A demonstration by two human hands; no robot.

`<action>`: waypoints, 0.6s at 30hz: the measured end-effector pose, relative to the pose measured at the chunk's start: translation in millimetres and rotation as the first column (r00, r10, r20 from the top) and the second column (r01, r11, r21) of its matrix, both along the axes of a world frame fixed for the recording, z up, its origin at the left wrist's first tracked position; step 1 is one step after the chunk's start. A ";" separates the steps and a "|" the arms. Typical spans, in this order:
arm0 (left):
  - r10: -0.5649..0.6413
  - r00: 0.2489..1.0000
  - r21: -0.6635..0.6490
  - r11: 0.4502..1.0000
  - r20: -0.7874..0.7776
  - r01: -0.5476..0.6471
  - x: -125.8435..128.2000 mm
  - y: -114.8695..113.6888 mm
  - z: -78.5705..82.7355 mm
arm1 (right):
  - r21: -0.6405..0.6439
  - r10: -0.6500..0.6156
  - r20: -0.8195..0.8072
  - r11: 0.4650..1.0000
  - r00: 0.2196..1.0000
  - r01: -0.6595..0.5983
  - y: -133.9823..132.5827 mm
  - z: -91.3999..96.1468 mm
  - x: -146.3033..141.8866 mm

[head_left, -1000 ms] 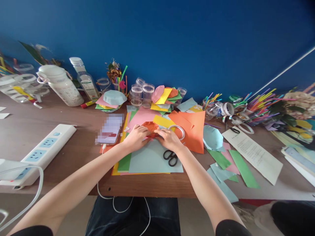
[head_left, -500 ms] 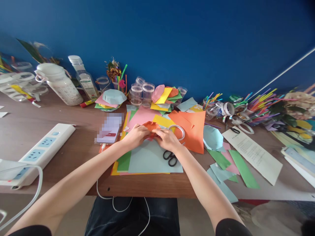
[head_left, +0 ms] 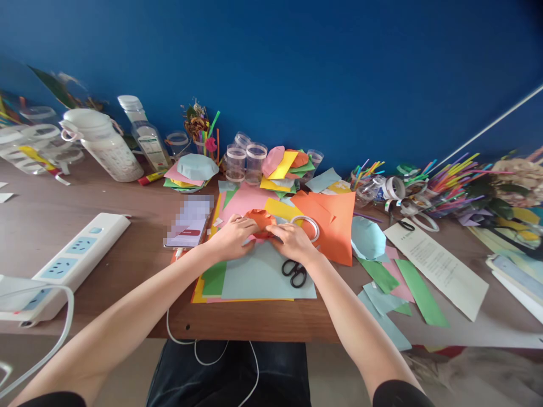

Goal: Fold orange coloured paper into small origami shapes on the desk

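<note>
A rounded piece of orange paper (head_left: 262, 218) with a creased, upturned edge is held between both hands. My left hand (head_left: 236, 234) is closed on its left side, and my right hand (head_left: 289, 240) pinches its right side near the front. Below them lie light blue paper sheets (head_left: 258, 277) on a stack of coloured paper. By my right hand are a roll of white tape (head_left: 314, 224) and black-handled scissors (head_left: 294, 273), their blades hidden under the hand and wrist. The fingertips partly cover the orange paper's front edge.
A phone (head_left: 190, 220) lies left of the stack, its cable running over the table edge. Farther left is a white power strip (head_left: 72, 260). Folded coloured papers (head_left: 197, 167) and clear cups (head_left: 256, 163) stand behind; paper scraps (head_left: 419, 291) and a printed sheet (head_left: 441, 268) lie right.
The fingers have shifted slightly on the orange paper, and more of its creased round face shows between my hands. Everything else stays in place.
</note>
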State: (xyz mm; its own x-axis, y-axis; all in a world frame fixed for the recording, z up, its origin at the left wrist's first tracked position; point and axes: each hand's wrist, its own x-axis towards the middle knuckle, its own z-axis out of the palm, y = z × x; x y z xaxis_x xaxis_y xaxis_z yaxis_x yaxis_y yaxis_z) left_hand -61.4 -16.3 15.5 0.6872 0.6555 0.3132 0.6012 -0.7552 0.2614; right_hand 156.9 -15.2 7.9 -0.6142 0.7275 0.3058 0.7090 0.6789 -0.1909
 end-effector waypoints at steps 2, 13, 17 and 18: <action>-0.015 1.000 -0.019 1.000 0.014 0.015 0.8 0.7 -1.0 | 0.003 -0.009 -0.019 1.000 1.000 0.009 -1.1 1.9 -0.4; 0.028 0.993 -0.080 0.997 0.118 -0.019 3.8 8.2 -7.3 | 0.029 -0.039 -0.042 0.999 0.998 0.040 2.5 -3.0 -3.0; 0.046 0.993 -0.090 0.995 0.107 -0.037 5.3 9.0 -9.2 | -0.019 -0.048 -0.017 0.999 0.999 0.048 3.7 -2.6 -4.7; 0.044 0.993 -0.090 0.995 0.110 -0.034 5.0 9.1 -9.2 | -0.031 -0.046 -0.019 0.998 0.999 0.045 3.7 -2.4 -5.1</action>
